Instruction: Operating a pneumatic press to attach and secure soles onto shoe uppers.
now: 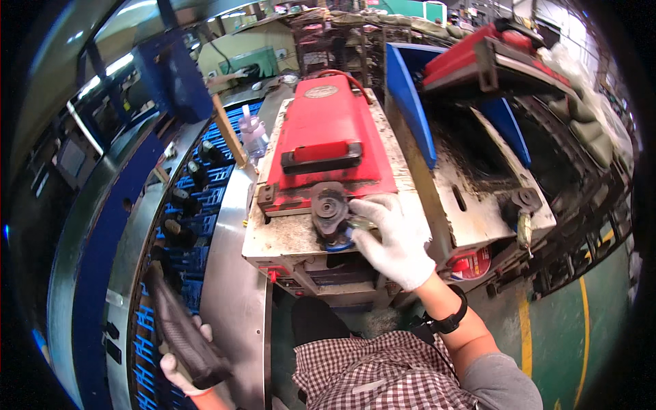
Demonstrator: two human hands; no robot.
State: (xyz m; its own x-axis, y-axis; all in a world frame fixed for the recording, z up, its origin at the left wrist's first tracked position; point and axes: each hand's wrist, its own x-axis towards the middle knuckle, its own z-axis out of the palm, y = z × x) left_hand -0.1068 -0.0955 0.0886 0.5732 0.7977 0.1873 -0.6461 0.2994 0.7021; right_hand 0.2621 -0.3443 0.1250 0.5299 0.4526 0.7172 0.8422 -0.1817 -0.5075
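Note:
At the lower left, my left hand [179, 372] in a white glove is closed around a black shoe [188, 331] with a textured surface, held tilted beside the metal ledge. My gloved right hand [395, 242] reaches to the front of a machine with a red lid [324, 123]. Its thumb and fingers close on the short latch handle [362, 223] next to a round dark clamp [330, 207]. The lid is down on the pale machine body, its black grip facing me. The fingers hide part of the latch handle.
To the right, a second machine has its red lid [471, 58] raised between blue side panels [410, 96], with a similar latch [525, 212]. On the left runs a blue rack [205, 222] holding several dark shoes. A clear bottle [254, 137] stands on the metal ledge [232, 273].

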